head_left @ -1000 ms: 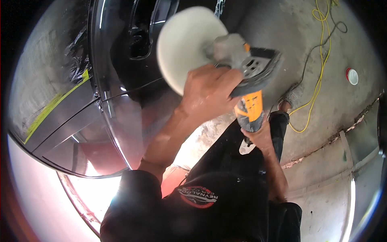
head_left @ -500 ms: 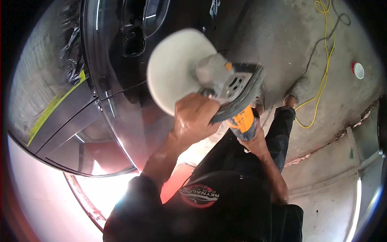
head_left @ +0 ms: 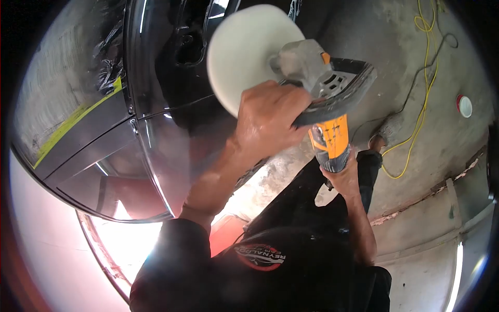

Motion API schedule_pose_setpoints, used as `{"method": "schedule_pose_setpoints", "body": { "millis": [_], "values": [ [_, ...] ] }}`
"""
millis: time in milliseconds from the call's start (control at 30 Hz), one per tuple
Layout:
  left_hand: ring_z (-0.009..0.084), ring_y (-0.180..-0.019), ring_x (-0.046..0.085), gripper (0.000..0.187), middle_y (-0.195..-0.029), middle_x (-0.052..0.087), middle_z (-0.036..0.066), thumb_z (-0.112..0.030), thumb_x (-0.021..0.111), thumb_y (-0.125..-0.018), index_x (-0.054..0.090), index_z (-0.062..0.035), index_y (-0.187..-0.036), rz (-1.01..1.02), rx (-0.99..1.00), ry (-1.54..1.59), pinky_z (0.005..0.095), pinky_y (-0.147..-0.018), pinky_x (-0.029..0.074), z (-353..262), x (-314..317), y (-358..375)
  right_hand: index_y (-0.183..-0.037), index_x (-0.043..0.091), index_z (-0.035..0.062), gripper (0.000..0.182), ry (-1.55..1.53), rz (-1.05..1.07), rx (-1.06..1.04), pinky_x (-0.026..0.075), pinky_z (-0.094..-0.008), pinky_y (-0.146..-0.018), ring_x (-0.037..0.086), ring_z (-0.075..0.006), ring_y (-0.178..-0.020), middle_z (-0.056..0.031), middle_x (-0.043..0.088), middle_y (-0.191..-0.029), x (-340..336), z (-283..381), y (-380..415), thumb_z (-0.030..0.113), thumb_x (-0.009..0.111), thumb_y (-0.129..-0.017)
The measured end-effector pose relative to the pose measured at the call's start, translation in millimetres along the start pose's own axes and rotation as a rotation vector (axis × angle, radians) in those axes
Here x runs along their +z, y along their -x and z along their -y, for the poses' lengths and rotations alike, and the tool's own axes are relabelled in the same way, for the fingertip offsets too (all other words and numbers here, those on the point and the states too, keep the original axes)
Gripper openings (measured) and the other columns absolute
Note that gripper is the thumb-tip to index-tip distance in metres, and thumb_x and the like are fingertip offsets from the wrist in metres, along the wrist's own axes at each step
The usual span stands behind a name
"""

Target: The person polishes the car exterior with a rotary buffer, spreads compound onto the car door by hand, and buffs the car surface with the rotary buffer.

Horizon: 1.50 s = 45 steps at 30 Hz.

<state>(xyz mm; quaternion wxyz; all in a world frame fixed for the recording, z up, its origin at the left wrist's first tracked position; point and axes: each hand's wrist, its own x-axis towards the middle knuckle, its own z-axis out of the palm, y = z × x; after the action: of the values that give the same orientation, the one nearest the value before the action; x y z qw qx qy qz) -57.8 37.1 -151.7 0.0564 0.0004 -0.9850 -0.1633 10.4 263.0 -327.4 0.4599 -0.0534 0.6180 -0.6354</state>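
Observation:
A polisher with an orange and grey body point(head_left: 332, 136) and a wide white round pad point(head_left: 249, 57) is held over the side of a dark, glossy car point(head_left: 171, 130). My left hand point(head_left: 267, 117) is wrapped round its black front handle, close to the pad. Lower down, my right hand point(head_left: 343, 176) grips the dark rear end of the body. The pad faces the car panel near a door seam; whether it touches the paint cannot be made out.
Yellow-green tape point(head_left: 73, 125) edges a dusty, plastic-covered part of the car at left. A yellow cord point(head_left: 416, 130) and a dark cable lie on the concrete floor point(head_left: 384, 31) at right, near my foot. A red and white container point(head_left: 464, 106) sits at far right.
The polisher and both hands have shifted right in view, with the pad higher up. The car also appears slightly further right. Both hands keep their hold.

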Motion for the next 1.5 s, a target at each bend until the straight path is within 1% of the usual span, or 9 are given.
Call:
{"method": "schedule_pose_setpoints", "body": {
  "millis": [167, 333, 467, 667, 767, 933, 1000, 1233, 1500],
  "values": [
    [0.0284, -0.057, 0.058, 0.028, -0.064, 0.057, 0.01, -0.009, 0.084, -0.06, 0.061, -0.0062, -0.075, -0.063, -0.046, 0.025, 0.0375, -0.051, 0.044, 5, 1, -5, -0.124, 0.048, -0.0022, 0.068, 0.122, -0.063, -0.033, 0.053, -0.0338, -0.089, 0.069, -0.0211, -0.101, -0.0167, 0.07, -0.107, -14, 12, -4, 0.008, 0.086, -0.068],
    [0.03, -0.058, 0.059, 0.026, -0.065, 0.058, 0.01, -0.009, 0.083, -0.062, 0.061, -0.0064, -0.075, -0.052, -0.18, 0.117, 0.039, -0.052, 0.044, -6, -6, 25, -0.133, 0.041, -0.0054, 0.084, 0.16, 0.039, 0.033, 0.055, -0.0364, -0.086, 0.071, -0.0255, -0.099, -0.0186, 0.07, -0.107, -17, -1, 26, 0.012, 0.087, -0.066],
    [0.0307, -0.061, 0.062, 0.024, -0.068, 0.061, 0.011, -0.012, 0.081, -0.065, 0.063, -0.0063, -0.08, 0.021, -0.204, 0.091, 0.0396, -0.055, 0.047, -6, -4, 17, -0.132, 0.042, -0.0042, 0.081, 0.097, 0.076, 0.06, 0.052, -0.0365, -0.093, 0.068, -0.0271, -0.105, -0.0179, 0.067, -0.114, -13, 5, 31, 0.01, 0.086, -0.067],
    [0.0312, -0.07, 0.067, 0.025, -0.076, 0.068, 0.009, -0.02, 0.079, -0.068, 0.064, -0.0094, -0.085, 0.057, -0.156, -0.047, 0.0414, -0.061, 0.053, 5, 13, -61, -0.126, 0.048, 0.0007, 0.07, -0.121, -0.075, 0.03, 0.051, -0.0319, -0.091, 0.062, -0.0167, -0.099, -0.0077, 0.063, -0.11, -13, 32, -13, -0.001, 0.085, -0.066],
    [0.0308, -0.072, 0.068, 0.027, -0.076, 0.068, 0.009, -0.023, 0.079, -0.068, 0.064, -0.0114, -0.089, 0.071, -0.184, -0.04, 0.0421, -0.062, 0.054, 12, 24, -78, -0.124, 0.049, 0.0005, 0.067, -0.199, -0.056, 0.181, 0.051, -0.0301, -0.088, 0.062, -0.0159, -0.098, -0.0068, 0.062, -0.11, -23, 36, -34, -0.005, 0.082, -0.067],
    [0.0306, -0.075, 0.07, 0.026, -0.075, 0.069, 0.008, -0.023, 0.073, -0.071, 0.068, -0.0122, -0.094, 0.161, -0.217, -0.035, 0.0438, -0.062, 0.055, 7, 10, -34, -0.125, 0.048, -0.0007, 0.068, -0.1, -0.063, 0.063, 0.049, -0.033, -0.092, 0.059, -0.0171, -0.104, -0.0082, 0.06, -0.115, -3, 24, -2, -0.003, 0.083, -0.066],
    [0.0286, -0.069, 0.067, 0.029, -0.071, 0.066, 0.006, -0.02, 0.074, -0.069, 0.066, -0.013, -0.096, 0.071, -0.16, 0.01, 0.0419, -0.058, 0.053, 5, 3, 8, -0.136, 0.042, 0.0022, 0.082, -0.113, 0.042, 0.121, 0.045, -0.0339, -0.101, 0.058, -0.0167, -0.112, -0.0074, 0.059, -0.121, 10, -1, 25, -0.005, 0.082, -0.065],
    [0.0208, -0.049, 0.056, 0.023, -0.059, 0.055, 0.002, -0.009, 0.081, -0.061, 0.059, -0.0107, -0.068, 0.054, -0.212, 0.02, 0.0343, -0.048, 0.043, -36, -63, 98, -0.129, 0.042, 0.0018, 0.075, 0.035, 0.232, 0.194, 0.05, -0.0355, -0.096, 0.063, -0.0205, -0.11, -0.0116, 0.063, -0.118, 49, 2, 96, 0.004, 0.085, -0.068],
    [0.0195, -0.043, 0.049, 0.029, -0.053, 0.048, 0.001, -0.006, 0.084, -0.065, 0.054, -0.0083, -0.063, -0.026, -0.138, 0.109, 0.0326, -0.044, 0.037, -31, -78, 104, -0.13, 0.042, 0.0013, 0.077, 0.142, 0.161, 0.204, 0.052, -0.0359, -0.094, 0.066, -0.0209, -0.108, -0.0131, 0.066, -0.115, 49, 9, 96, 0.004, 0.086, -0.067]
  ]
}}
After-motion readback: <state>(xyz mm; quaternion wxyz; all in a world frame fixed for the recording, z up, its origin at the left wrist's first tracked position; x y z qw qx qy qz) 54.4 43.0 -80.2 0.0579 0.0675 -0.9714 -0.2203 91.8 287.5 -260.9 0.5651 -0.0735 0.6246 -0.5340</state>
